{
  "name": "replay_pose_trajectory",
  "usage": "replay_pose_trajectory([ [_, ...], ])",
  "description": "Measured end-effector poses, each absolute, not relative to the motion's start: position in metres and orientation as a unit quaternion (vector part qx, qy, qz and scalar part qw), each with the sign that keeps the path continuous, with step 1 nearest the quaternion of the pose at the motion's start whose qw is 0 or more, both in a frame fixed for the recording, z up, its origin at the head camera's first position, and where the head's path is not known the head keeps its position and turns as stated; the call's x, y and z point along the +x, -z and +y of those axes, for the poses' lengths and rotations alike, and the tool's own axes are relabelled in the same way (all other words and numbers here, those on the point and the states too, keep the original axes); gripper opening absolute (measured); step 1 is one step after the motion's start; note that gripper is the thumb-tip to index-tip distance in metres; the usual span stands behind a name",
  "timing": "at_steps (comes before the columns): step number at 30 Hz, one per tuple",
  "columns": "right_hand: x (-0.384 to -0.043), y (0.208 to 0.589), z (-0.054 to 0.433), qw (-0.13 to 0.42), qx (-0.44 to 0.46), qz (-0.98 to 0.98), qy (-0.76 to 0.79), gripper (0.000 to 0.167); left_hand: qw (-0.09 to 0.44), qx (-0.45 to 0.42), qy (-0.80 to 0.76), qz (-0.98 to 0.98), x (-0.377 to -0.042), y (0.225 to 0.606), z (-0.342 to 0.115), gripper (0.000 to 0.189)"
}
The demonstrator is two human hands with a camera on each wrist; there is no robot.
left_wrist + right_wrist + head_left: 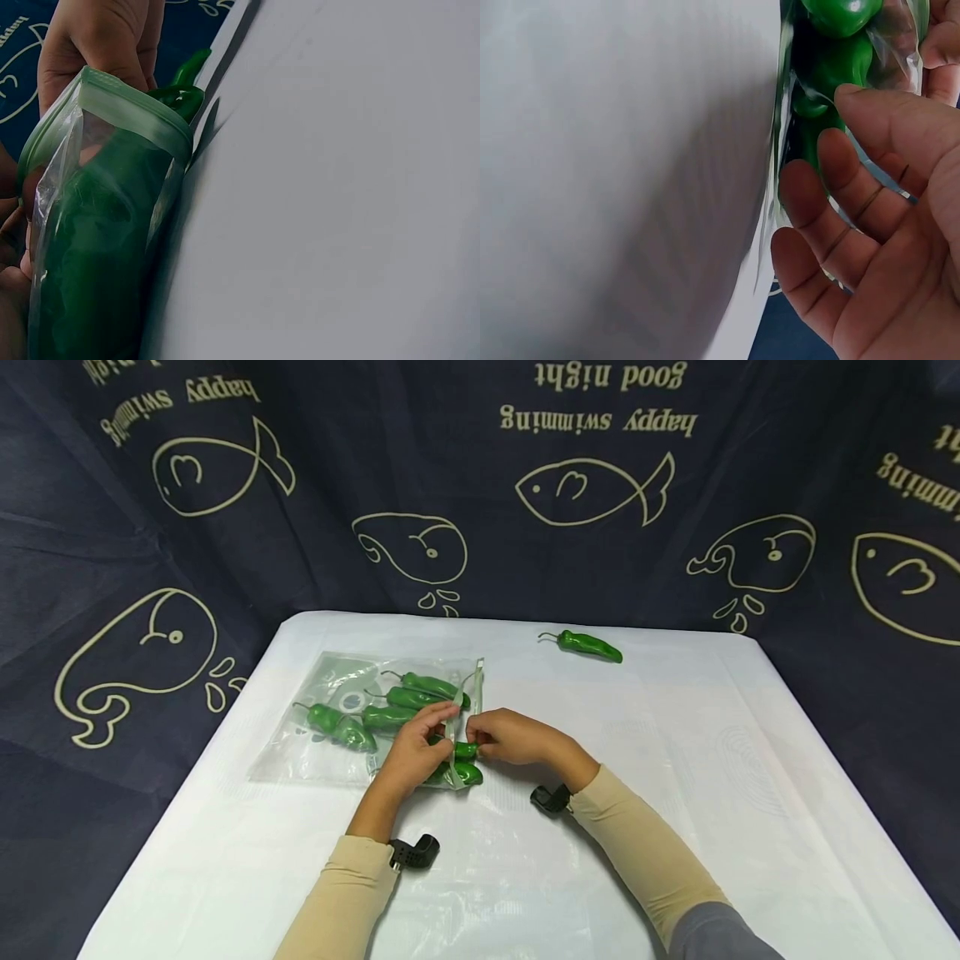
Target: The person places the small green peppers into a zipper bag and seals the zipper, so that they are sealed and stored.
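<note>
A clear zip bag (277, 760) lies on the white table, its green-edged mouth facing right. Several green peppers (341, 727) are inside it, and the ends of some show at the mouth. My left hand (412, 752) holds the bag's upper layer near the mouth, lifting the zip edge (135, 112). At the opening, my right hand (513, 737) has its fingertips against the end of a pepper (467, 750). In the right wrist view, thumb and bent fingers (802, 191) stand apart beside the peppers (840, 64).
One more green pepper (590, 646) lies near the table's back edge, right of the bag. A dark curtain (487, 560) with fish and whale drawings hangs behind the white table (637, 827). Each wrist wears a black camera (415, 852).
</note>
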State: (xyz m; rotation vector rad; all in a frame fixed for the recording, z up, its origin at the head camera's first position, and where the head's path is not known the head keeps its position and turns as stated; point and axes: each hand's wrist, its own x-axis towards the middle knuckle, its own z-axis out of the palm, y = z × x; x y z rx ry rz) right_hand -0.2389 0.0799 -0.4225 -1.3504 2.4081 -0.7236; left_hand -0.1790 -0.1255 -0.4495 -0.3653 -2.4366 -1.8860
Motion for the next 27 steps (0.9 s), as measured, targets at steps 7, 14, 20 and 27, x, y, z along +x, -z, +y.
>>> replay_pose_trajectory([
  [7,-0.2398,0.4215,0.0775,0.143,-0.465,0.836,0.254,0.010,0.019,-0.117,0.609,-0.784,-0.1797,0.4504,-0.1261,0.058],
  [14,-0.2408,0.4232,0.0736,0.129,-0.464,0.841,0.246,0.016,0.014,-0.115,0.614,-0.781,-0.1792,0.4504,-0.1269,0.059],
  [20,-0.2418,0.4255,0.0716,0.123,-0.466,0.842,0.242,0.019,0.006,-0.114,0.617,-0.779,-0.1797,0.4501,-0.1269,0.059],
  [27,-0.2402,0.4246,0.0711,0.155,-0.472,0.835,0.238,0.004,-0.009,-0.111,0.611,-0.784,-0.1761,0.4421,-0.1260,0.058],
])
